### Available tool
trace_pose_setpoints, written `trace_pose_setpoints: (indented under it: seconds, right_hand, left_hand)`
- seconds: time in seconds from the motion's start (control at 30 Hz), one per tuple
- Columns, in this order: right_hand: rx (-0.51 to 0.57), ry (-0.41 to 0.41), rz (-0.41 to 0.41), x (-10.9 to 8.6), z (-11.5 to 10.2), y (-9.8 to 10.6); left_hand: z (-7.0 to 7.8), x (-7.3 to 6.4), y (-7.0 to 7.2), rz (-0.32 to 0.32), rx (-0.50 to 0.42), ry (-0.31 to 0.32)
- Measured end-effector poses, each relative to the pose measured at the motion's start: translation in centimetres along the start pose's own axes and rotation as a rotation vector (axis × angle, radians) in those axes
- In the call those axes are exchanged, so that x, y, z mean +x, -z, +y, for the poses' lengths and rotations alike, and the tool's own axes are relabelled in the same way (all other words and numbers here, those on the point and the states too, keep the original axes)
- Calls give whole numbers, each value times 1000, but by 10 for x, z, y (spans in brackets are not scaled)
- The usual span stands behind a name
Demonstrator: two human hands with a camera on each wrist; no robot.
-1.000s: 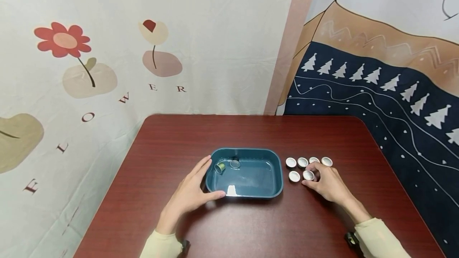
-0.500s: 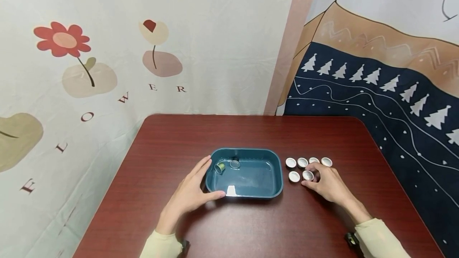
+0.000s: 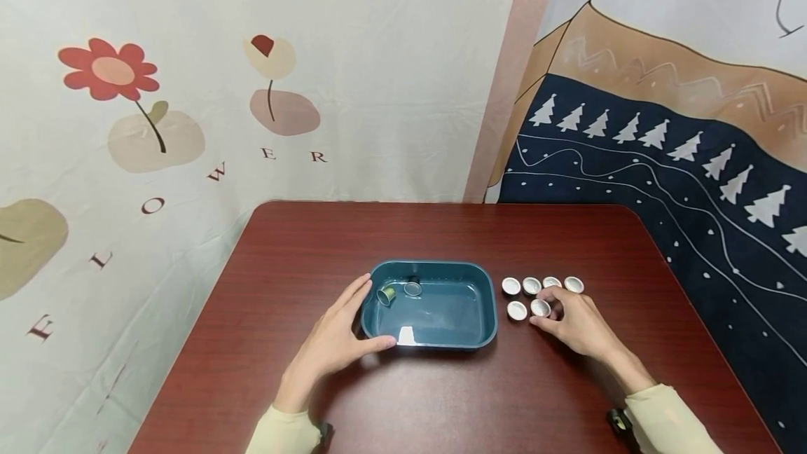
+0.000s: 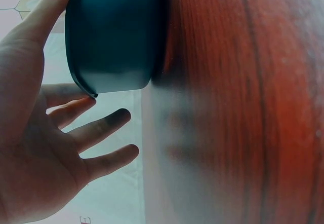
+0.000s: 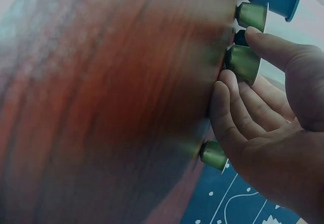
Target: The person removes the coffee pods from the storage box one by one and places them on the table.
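My left hand [image 3: 335, 328] rests at the left end of a dark blue-green plastic basin [image 3: 492, 310]. Its thumb lies on the near rim and its fingers reach along the left side, spread and mostly straight in the left wrist view. On the right, my right hand [image 3: 578, 321] holds a green coffee capsule [image 5: 244, 64] between thumb and fingers. This capsule stands lid up, its silver lid [image 3: 540, 308] visible from above. Beside it is another capsule [image 3: 517, 311]. Behind them runs a row of several capsules, including one at the left [image 3: 511, 286] and one at the right [image 3: 574, 284].
Inside the basin, a green capsule [image 3: 387, 295] lies on its side near the left wall, with another capsule [image 3: 412, 289] tipped beside it. The reddish-brown table [image 3: 302, 244] extends around everything. Printed cloth [image 3: 391, 90] hangs behind the table's far edge.
The capsule in my right hand has shifted very slightly to the left. My left hand and the basin hold their places.
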State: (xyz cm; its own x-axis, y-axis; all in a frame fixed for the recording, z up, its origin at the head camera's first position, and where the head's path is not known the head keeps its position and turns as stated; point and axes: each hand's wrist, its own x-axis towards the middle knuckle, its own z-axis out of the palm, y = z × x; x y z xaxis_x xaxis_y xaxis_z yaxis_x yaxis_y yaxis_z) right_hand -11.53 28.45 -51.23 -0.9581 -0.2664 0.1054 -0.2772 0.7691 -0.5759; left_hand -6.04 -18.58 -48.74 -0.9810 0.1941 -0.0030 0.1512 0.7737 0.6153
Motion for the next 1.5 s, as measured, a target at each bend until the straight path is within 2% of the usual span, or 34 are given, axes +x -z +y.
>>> trace_pose_setpoints:
  seconds: [0.37,0.87,1.27,1.5]
  right_hand:
    - [21,-32,-14,-1,-2,4]
    - [-35,-8,-23,-1,-11,17]
    - [-36,86,65,5,-29,29]
    - [-20,150,75,13,-40,27]
  left_hand:
    - [-1,-1,0,0,0,2]
    - [0,0,1,-1,-6,-2]
    - [0,0,1,-2,-2,1]
    - [-1,0,0,-2,-5,4]
